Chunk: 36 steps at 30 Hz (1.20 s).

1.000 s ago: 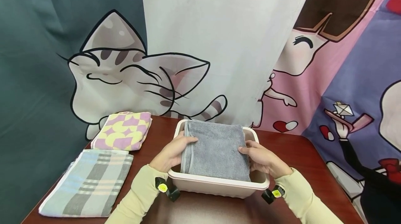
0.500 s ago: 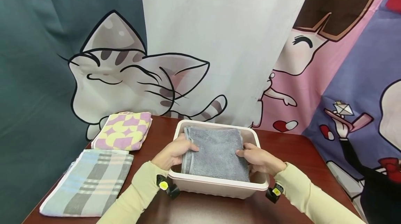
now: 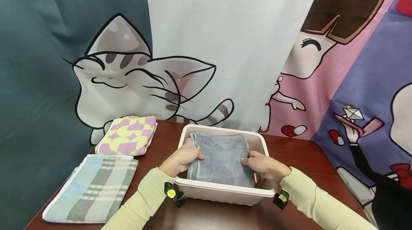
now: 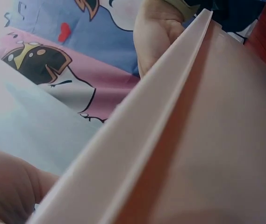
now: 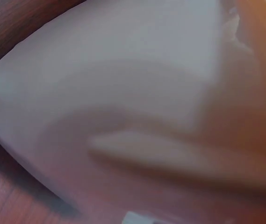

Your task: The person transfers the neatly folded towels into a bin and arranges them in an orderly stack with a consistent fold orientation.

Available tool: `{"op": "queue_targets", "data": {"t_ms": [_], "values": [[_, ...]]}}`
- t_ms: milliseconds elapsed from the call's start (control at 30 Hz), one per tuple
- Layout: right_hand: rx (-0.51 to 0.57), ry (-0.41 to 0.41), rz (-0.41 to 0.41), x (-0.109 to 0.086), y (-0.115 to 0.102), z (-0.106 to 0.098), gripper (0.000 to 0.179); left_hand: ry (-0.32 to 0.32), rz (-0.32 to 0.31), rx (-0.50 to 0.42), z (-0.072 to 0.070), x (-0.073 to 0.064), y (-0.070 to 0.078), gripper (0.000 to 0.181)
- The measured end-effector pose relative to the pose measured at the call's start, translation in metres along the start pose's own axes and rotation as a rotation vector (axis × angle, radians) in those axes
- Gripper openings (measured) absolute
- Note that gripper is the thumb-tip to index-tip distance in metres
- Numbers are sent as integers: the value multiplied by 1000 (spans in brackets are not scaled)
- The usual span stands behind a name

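A: Okay, closest stuff first?

B: Pale yellow long sleeves, plus a small black wrist camera with a yellow dot on each. Just beside the left sleeve, a folded blue, grey and white plaid towel, on a glossy reddish-brown wooden table. Then, between the arms, an off-white rectangular plastic basin. Mostly blurry basin wall in the wrist views, so not much help there.

A: And the grip?

B: Clamped on both sides, pretty clearly. Left hand, thumb on top, pinching the left edge of a folded grey plush towel. Same deal for the right hand at the right edge. Fingers mostly hidden. Towel placement: down inside the basin; can't tell about contact with the bottom.

A: Farther back?

B: On the left, just behind the plaid one, a folded purple-and-yellow patterned towel. Past all that, a hanging cloth backdrop printed with a big grey striped cartoon cat.
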State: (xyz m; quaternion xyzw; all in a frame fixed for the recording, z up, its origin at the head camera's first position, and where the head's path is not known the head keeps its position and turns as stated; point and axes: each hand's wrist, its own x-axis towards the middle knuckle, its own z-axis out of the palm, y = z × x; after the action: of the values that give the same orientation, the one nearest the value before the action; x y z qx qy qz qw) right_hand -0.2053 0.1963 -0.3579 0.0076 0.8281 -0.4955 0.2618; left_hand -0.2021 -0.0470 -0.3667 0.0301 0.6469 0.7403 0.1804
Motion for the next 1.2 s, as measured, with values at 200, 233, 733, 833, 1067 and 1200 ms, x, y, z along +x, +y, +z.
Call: {"op": "queue_targets", "data": {"t_ms": [200, 233, 733, 833, 1067, 1200], "values": [[0, 5, -1, -1, -1, 2, 34, 94, 11, 184, 2, -2, -1, 87], [-7, 9, 1, -1, -1, 2, 33, 108, 4, 232, 3, -3, 0, 89], [-349, 13, -95, 1, 8, 10, 27, 97, -93, 593, 9, -12, 4, 85], [-419, 21, -92, -2, 6, 10, 19, 104, -9, 561, 7, -15, 10, 77], [-378, -15, -183, -10, 0, 9, 47, 189, 236, 339, -17, -59, 23, 50], [-384, 39, -252, -23, -11, 9, 65, 207, 313, 239, -45, -90, 29, 43]]}}
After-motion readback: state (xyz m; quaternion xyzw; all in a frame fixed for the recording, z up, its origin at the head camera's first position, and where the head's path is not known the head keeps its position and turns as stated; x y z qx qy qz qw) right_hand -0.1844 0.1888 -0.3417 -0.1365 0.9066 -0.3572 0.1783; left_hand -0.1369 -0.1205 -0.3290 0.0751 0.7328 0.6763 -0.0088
